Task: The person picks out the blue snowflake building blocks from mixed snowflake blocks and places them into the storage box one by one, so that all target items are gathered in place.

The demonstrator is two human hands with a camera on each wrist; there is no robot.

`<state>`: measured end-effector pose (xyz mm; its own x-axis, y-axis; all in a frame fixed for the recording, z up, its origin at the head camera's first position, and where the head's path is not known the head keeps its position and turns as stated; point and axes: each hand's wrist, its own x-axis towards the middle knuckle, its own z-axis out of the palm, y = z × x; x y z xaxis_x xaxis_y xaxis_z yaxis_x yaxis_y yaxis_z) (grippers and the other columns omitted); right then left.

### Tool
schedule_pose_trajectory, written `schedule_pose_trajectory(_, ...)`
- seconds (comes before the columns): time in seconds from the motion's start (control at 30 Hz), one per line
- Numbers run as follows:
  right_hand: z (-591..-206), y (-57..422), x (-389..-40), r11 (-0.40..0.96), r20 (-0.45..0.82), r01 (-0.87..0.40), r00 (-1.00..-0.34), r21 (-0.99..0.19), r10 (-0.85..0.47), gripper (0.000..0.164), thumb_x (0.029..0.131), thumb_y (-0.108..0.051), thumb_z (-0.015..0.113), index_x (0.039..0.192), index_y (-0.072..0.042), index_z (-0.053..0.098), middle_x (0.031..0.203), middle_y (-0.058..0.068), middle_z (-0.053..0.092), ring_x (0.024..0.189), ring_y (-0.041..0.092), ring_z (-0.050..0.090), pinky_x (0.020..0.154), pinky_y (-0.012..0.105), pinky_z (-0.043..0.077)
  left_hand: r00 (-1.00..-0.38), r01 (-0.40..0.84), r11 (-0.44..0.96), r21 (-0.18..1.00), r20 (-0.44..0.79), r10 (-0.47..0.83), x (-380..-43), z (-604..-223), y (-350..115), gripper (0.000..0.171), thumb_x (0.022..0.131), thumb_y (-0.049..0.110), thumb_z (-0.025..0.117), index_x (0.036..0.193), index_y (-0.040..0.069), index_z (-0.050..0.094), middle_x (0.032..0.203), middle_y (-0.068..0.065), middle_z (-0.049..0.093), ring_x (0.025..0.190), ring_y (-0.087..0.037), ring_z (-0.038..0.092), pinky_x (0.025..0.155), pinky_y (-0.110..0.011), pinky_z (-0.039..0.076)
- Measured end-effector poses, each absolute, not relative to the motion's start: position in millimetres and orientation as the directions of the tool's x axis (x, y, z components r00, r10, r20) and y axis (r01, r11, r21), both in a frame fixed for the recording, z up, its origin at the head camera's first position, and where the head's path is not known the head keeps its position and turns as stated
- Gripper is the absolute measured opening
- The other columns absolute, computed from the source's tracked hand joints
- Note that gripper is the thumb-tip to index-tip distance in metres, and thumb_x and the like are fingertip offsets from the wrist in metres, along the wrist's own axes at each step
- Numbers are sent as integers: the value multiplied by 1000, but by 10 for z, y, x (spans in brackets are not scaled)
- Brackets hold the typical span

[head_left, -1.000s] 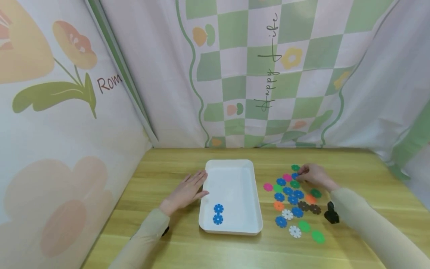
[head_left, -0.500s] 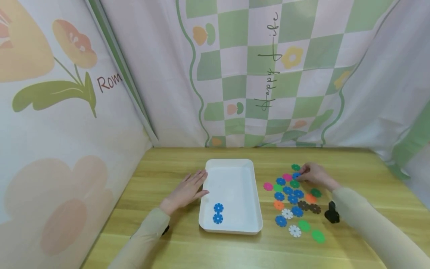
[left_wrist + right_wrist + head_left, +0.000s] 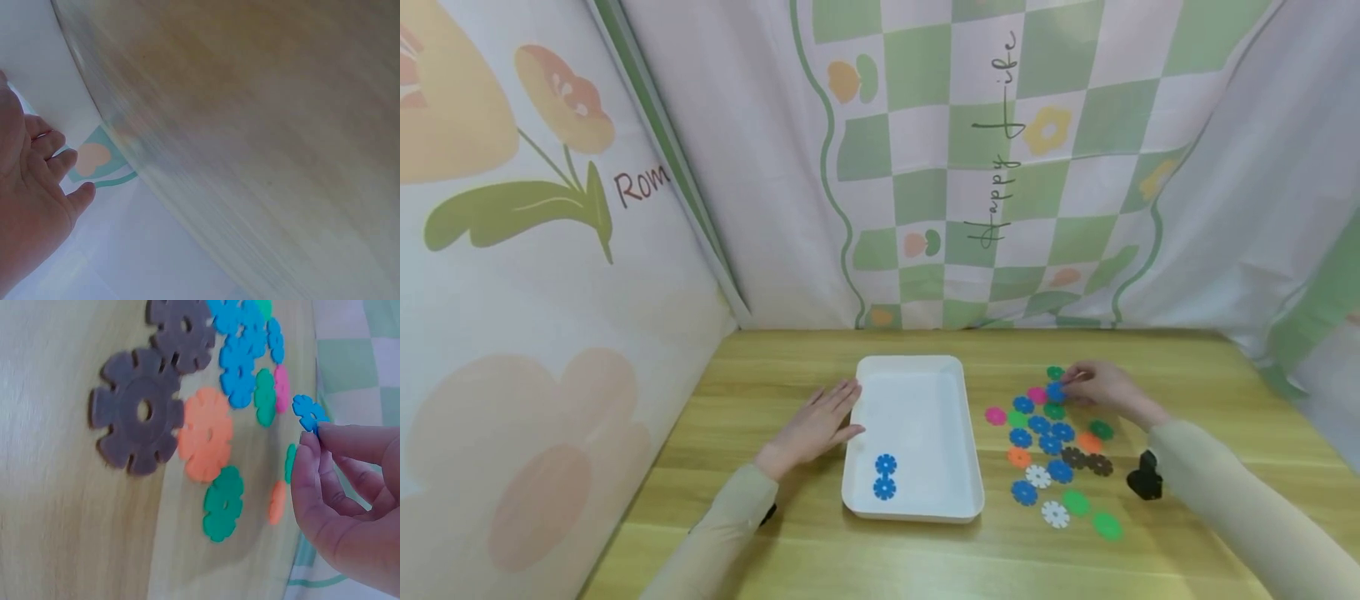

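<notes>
Between thumb and fingertips my right hand point(image 3: 350, 487) pinches a blue notched plastic disc point(image 3: 308, 412), a snowflake-type building piece. In the head view that right hand point(image 3: 1105, 390) is over the far end of the scattered discs. My left hand point(image 3: 812, 427) lies with straight fingers against the left rim of a white tray point(image 3: 917, 400). Inside the tray, near its front left, are two blue discs point(image 3: 885, 477) joined in a line. The left wrist view shows the left hand point(image 3: 37, 181) from the side, its fingertips against the white tray wall.
Right of the tray, loose discs lie spread on the wooden table point(image 3: 790, 550): several blue, pink point(image 3: 996, 416), orange point(image 3: 205, 434), white point(image 3: 1056, 514), brown point(image 3: 137, 411) and green point(image 3: 223, 503). A black object point(image 3: 1145, 479) is beside the right forearm. A curtain point(image 3: 925, 292) hangs behind the table.
The right hand has raised the blue disc slightly from among the others, and more of the disc now shows. The left hand and tray stay in place.
</notes>
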<state>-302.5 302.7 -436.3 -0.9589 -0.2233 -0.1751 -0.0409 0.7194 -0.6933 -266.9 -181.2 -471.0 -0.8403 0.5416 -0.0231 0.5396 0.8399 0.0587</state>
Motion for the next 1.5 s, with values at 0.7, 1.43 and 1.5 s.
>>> schedule_pose_trajectory(0.7, -4059, 2265, -2928, 607, -224, -43, -907, -794, -357, 32, 98, -18, 61, 118, 7, 61, 104, 16, 69, 88, 20, 68, 80, 37, 60, -829, 558, 827, 60, 23, 558, -2639, -4676, -1802, 73, 104, 53, 38, 158, 6, 23, 165, -11, 23, 153, -29, 26, 122, -54, 28)
schedule_pose_trajectory(1.43, -4174, 1244, -2882, 615, -294, -19, -866, -788, -404, 14, 95, -13, 64, 100, 0, 68, 90, 10, 73, 76, 12, 69, 77, 31, 62, -831, 556, 830, 44, 25, 556, -2632, -4679, -1805, 72, 104, 53, 37, 158, 7, 23, 165, -10, 24, 153, -27, 27, 123, -53, 28)
schedule_pose_trajectory(1.5, -4196, 1183, -2873, 610, -293, -24, -862, -792, -413, 14, 95, -13, 64, 99, 0, 69, 89, 9, 73, 75, 11, 69, 76, 31, 62, -832, 555, 830, 49, 23, 555, -2628, -4673, -1798, 72, 104, 54, 37, 158, 7, 23, 165, -10, 24, 153, -27, 27, 123, -53, 28)
